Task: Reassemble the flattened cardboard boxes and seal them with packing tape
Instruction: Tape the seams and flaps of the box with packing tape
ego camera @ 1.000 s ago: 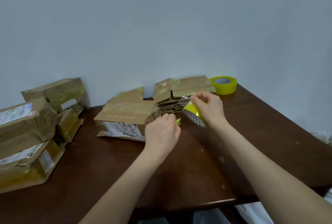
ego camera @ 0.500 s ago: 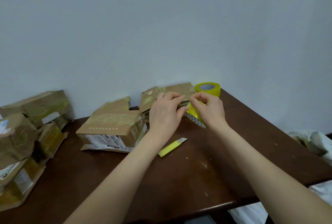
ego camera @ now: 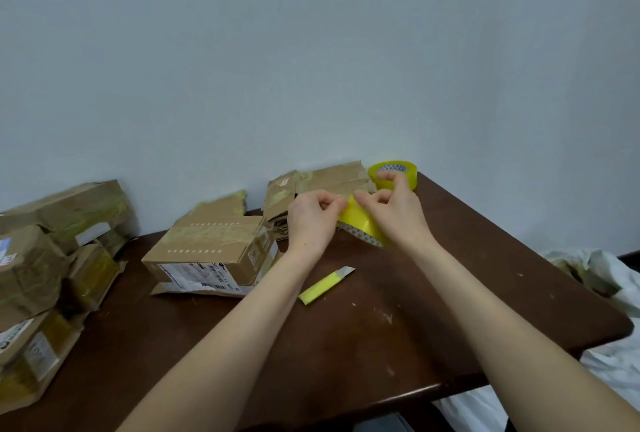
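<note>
The left hand (ego camera: 311,224) and the right hand (ego camera: 398,220) meet over one yellow roll (ego camera: 360,220), held above the table (ego camera: 450,327). The right hand has its thumb and fingers curled round the roll and carries it. The left fingertips (ego camera: 337,204) pinch at the roll's upper edge, at 3 o'clock from that hand; I judge they are picking for the free end of the tape, though the end itself is too small to see. The roll is tilted, and its band runs from about 11 to 5 o'clock.

The coming pull depends on this: the free end is on the left hand's side, so the left hand should draw it toward 9 o'clock while the right hand holds the roll back.

Just behind the hands, at 12 o'clock, lies the flat stack (ego camera: 332,179) of cardboard; its sheets I cannot count. At 6 o'clock from the left hand lies one knife (ego camera: 326,285), with its long axis from 8 to 2 o'clock. At 9 o'clock stands one taped box (ego camera: 207,244). At 1 o'clock is one spare roll (ego camera: 411,177), so there are two rolls in all. Far at 9 o'clock is a pile (ego camera: 52,258) of at least four boxes.
</note>
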Available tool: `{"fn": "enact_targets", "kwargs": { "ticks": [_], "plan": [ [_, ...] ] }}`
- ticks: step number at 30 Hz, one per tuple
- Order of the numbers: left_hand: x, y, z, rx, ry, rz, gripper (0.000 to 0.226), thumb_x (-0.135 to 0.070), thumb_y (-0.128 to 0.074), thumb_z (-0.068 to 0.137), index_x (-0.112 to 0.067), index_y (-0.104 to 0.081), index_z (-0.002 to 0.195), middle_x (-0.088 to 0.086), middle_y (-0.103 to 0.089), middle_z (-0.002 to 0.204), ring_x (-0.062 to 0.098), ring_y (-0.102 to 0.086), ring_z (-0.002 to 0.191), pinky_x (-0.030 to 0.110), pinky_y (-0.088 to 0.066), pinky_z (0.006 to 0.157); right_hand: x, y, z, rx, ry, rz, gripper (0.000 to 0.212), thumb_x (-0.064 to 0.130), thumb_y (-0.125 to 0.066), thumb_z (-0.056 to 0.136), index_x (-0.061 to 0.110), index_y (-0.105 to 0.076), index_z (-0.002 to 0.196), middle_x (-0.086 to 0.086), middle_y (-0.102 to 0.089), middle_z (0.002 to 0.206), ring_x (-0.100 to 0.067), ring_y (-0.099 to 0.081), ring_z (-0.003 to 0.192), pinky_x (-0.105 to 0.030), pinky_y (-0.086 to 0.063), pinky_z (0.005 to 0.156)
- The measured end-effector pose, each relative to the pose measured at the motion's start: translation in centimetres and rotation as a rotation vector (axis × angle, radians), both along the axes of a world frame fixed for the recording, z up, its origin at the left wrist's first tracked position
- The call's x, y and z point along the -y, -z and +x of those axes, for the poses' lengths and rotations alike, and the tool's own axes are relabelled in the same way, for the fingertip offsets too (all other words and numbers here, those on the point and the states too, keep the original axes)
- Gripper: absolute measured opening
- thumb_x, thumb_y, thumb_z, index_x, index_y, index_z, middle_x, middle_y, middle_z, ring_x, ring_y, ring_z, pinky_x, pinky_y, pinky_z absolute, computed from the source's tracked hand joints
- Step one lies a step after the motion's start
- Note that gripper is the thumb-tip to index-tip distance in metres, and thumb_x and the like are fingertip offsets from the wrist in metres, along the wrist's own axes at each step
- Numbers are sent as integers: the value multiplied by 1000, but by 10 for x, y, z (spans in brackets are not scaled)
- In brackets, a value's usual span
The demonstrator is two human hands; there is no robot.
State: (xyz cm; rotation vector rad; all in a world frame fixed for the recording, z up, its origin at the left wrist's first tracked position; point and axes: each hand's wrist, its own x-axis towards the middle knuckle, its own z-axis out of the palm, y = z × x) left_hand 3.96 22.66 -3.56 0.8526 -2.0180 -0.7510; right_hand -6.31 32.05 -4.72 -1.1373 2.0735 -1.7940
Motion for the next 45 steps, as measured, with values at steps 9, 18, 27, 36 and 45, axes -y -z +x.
{"fn": "enact_targets", "kwargs": {
  "ticks": [9, 18, 27, 36, 45],
  "plan": [
    [1, -3, -1, 274, -125, -443, 15, -34, -55, 92, -21, -60, 86, -3, -49, 100, 18, -49, 94, 32, -37, 60, -2, 7, 0, -165, -116, 45, 33, 23, -72, 82, 24, -64, 113, 12, -65, 101, -6, -59, 91, -24, -44, 77],
    [50, -20, 57, 507, -255, -599, 35, -39, -38, 99, -18, -62, 111, 1, -57, 115, 23, -56, 104, 34, -44, 68, 1, 33, -4, -628, 96, 708, 39, 42, -53, 93, 30, -47, 129, -3, -63, 121, -28, -59, 108, -33, -43, 77],
    [178, -6, 181, 488, -381, -88, 47, -32, -32, 101, -7, -42, 140, 14, -46, 143, 32, -45, 129, 43, -37, 104, 97, -3, 108, -528, -192, 364, 52, 39, -36, 102, 15, -33, 148, -3, -32, 154, -20, -28, 141, -36, -29, 112],
    [166, 33, 199, 712, -408, -59, 59, -54, -35, 96, -9, -48, 132, 13, -59, 126, 32, -56, 113, 34, -42, 84, 149, 32, 159, -116, -229, 515, 73, 36, -37, 102, 4, 7, 152, -12, 15, 160, -33, -6, 148, -39, -19, 116],
    [189, 28, 204, 517, -322, 292, 49, -42, -45, 98, 4, -59, 107, 20, -62, 114, 31, -57, 97, 29, -38, 73, 162, 37, 145, 206, -166, 474, 65, 40, -43, 98, 8, -20, 150, -14, -43, 146, -31, -46, 129, -42, -36, 108]
  ]
}}
